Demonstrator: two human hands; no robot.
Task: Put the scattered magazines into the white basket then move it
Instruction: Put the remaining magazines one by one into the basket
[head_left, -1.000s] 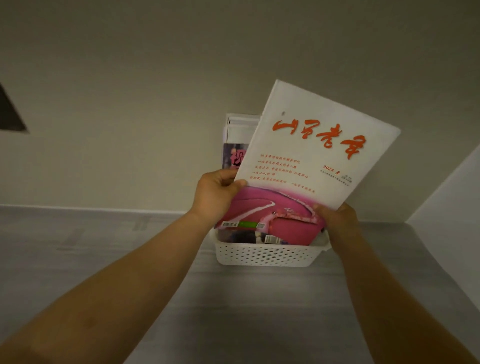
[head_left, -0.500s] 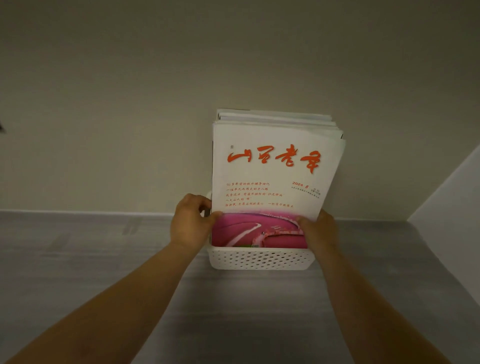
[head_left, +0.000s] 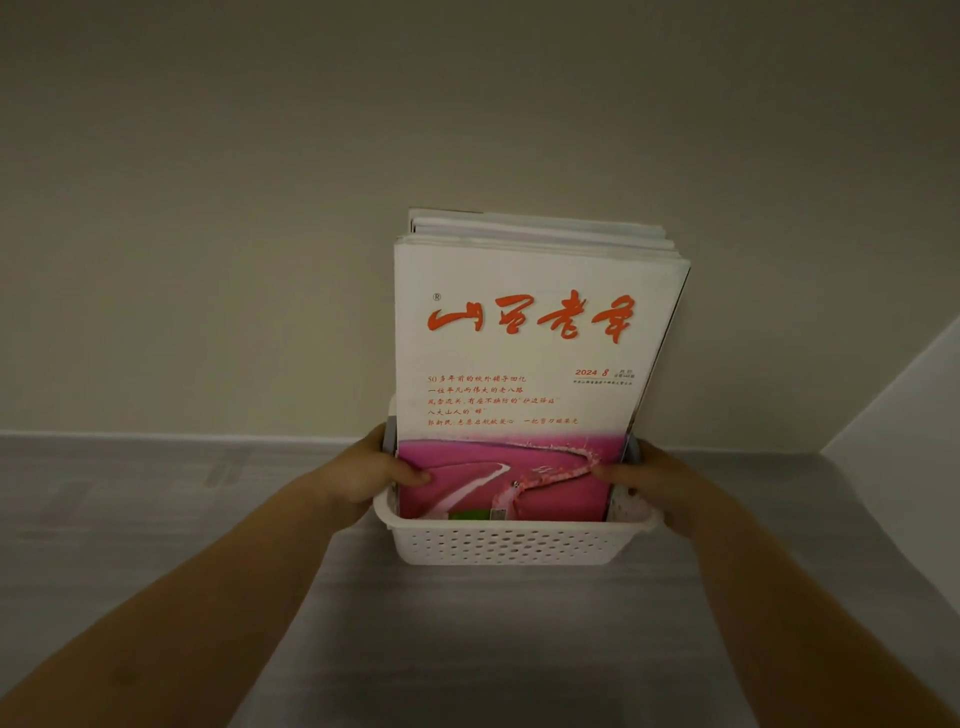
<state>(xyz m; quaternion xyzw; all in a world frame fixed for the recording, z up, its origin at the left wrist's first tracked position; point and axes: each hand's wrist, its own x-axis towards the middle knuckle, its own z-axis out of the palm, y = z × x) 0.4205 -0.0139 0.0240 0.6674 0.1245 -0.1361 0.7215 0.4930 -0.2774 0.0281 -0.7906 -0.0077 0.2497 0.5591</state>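
Magazines (head_left: 519, 338) now squared upright in white basket (head_left: 509, 543), left hand (head_left: 363, 478) and right hand (head_left: 660, 483) fingers (head_left: 608, 472) grasping its ends

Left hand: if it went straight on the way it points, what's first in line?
The magazine stack: the left hand points forward and slightly right, thumb resting on its front cover, at the white basket's left end. No free travel; its fingers are hidden.

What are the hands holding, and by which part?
The left hand and right hand grip the white basket by its two short ends, thumbs pressing the front magazine low on its cover.
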